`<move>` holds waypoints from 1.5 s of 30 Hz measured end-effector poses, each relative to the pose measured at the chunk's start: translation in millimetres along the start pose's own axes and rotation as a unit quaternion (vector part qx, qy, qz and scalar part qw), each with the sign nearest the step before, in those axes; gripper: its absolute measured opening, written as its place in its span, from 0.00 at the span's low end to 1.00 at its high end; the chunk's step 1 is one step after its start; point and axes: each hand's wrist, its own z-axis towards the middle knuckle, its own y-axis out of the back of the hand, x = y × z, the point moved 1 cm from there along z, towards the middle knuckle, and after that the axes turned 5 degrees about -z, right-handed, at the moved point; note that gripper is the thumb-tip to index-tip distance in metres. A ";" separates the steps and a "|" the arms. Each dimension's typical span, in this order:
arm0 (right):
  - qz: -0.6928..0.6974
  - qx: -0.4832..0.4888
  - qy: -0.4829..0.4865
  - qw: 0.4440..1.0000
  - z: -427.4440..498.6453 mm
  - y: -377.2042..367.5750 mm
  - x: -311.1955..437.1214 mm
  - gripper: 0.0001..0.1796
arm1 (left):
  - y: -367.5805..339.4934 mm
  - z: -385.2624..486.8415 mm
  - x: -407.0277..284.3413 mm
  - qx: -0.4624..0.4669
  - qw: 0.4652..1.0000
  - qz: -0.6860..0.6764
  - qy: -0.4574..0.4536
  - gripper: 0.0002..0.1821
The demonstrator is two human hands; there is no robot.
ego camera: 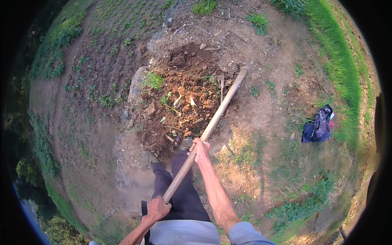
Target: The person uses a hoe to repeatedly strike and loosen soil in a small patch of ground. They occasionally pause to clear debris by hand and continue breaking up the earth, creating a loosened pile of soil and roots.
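A long-handled digging tool with a pale wooden shaft point(219, 111) slants across the view from lower left to upper right. My left hand point(158, 208) grips the butt of the shaft near my waist. Farther up, my right hand point(200, 150) is wrapped around the middle of it. The tool's far end point(246, 69) is at the right edge of the dug patch; its head is barely visible, so its exact kind is unclear. Loose reddish-brown soil point(186, 85) lies in front of my feet, mixed with clods, uprooted weeds point(168, 102) and pale plant pieces point(192, 102).
A large stone point(137, 84) borders the dug soil on the left, with a grass tuft point(153, 80) beside it. My shoes point(149, 157) stand at the patch's near edge. A dark bag point(318, 124) lies to the right, near tall grass point(340, 61). Low crop plants point(122, 21) grow at upper left.
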 end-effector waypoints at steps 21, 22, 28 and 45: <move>0.090 0.016 -0.034 0.995 -83.6 1.1 -36.6 0.11 | -27.2 -106.8 151.2 -0.089 0.989 0.038 -0.110 0.15; 0.093 0.011 -0.056 0.994 -99.9 2.9 -46.2 0.11 | -34.2 -115.6 170.4 -0.091 0.990 0.063 -0.092 0.15; 0.175 0.099 -0.101 0.974 -80.6 35.7 -66.6 0.12 | -50.5 -112.2 184.2 -0.148 0.974 0.140 -0.102 0.18; 0.148 -0.111 0.211 0.960 -160.6 141.5 178.3 0.10 | -20.6 12.4 -66.4 -0.054 0.913 -0.052 -0.400 0.14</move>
